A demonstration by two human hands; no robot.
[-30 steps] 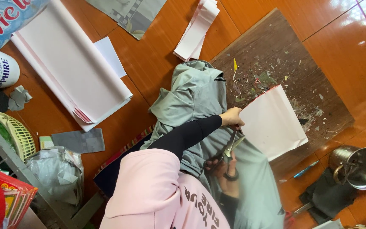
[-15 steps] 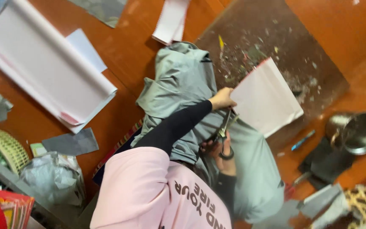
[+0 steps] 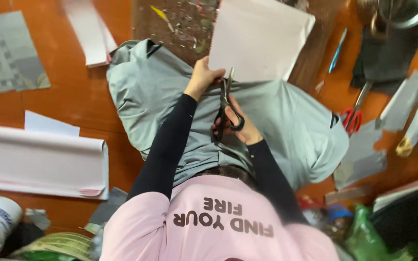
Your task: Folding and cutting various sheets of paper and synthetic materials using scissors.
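I sit on an orange floor in grey trousers [image 3: 156,92] and a pink shirt. My left hand [image 3: 200,77] grips the lower left edge of a white sheet of paper [image 3: 260,38] that lies over my knees. My right hand [image 3: 243,128] holds black-handled scissors [image 3: 227,104] with fingers through the loops. The blades point up at the sheet's bottom edge, right beside my left thumb. Whether the blades bite into the paper I cannot tell.
Under the sheet lies a dark board [image 3: 175,24] strewn with paper scraps. A white paper roll [image 3: 39,162] and paper strips [image 3: 90,34] lie left. Red-handled scissors [image 3: 353,116], a blue pen [image 3: 337,50] and a metal pot [image 3: 402,12] are right.
The view has swung and come closer, so my lap and the sheet now fill the middle. My hands stay on the sheet and the scissors, with the scissors now upright at the sheet's edge.
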